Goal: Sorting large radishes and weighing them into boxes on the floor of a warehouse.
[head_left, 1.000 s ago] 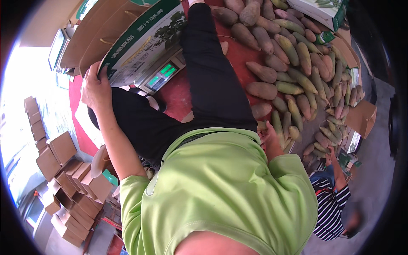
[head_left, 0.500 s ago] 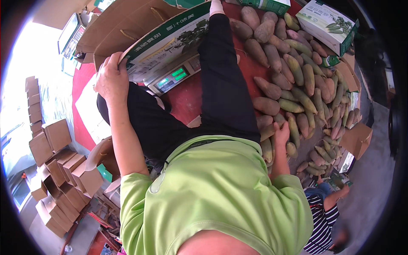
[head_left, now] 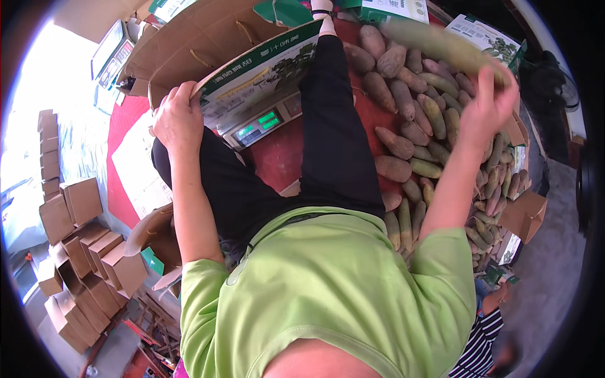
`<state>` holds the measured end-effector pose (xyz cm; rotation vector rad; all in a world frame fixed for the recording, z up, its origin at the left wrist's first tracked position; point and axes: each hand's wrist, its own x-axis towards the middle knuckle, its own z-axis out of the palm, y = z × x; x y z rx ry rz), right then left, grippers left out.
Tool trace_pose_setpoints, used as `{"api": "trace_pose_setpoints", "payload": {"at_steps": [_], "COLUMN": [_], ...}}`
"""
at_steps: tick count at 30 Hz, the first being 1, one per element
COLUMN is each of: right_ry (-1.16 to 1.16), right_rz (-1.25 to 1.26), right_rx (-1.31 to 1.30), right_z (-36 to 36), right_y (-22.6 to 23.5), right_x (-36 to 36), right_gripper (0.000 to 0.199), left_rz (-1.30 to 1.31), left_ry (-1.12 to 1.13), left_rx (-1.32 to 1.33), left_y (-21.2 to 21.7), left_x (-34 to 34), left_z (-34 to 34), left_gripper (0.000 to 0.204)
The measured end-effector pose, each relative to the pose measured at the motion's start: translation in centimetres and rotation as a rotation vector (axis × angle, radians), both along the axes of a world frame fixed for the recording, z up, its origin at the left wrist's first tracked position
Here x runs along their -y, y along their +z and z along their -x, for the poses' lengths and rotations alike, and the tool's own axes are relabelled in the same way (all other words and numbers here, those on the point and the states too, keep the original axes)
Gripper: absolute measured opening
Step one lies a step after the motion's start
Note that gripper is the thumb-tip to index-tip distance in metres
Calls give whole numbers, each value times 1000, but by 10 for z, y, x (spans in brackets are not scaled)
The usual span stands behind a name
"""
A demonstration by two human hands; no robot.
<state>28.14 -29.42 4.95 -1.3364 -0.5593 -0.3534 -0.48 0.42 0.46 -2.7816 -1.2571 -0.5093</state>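
Observation:
My left hand is closed over the near corner of an open cardboard carton with a green and white printed side and rope handles. The carton stands at a digital scale with lit green displays, which it partly hides; whether it rests on it I cannot tell. Raised at the right, my right hand grips a long green radish, smeared by motion. Beneath that arm spreads a heap of green and reddish-brown radishes on a red surface. My dark-trousered legs lie between carton and heap.
Printed boxes stand beyond the heap, one white and green. Brown cartons are stacked at the lower left. Another screened device is at the upper left. At the lower right a person in a striped top bends near the heap.
My right hand has risen from the near side of the heap, up and to the right, and now carries a radish. My left hand stays on the carton's edge.

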Motion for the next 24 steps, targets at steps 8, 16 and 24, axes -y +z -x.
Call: {"api": "trace_pose_setpoints", "payload": {"at_steps": [8,16,24], "right_ry": [643,344,178], "right_rz": [-181,368,658], "right_rx": [-83,108,-553], "right_z": [47,58,8], "right_y": [7,-34,-162], "right_x": [-171,-155,28], "right_gripper": [21,24,16], "left_rz": [-3,-34,-17], "left_ry": [9,-31,20], "left_rx": [-4,21,-47], "left_y": [-1,-3,-10], "left_x": [2,-1,-7], "left_z": [-1,3,4], "left_gripper": [14,15,16]}}
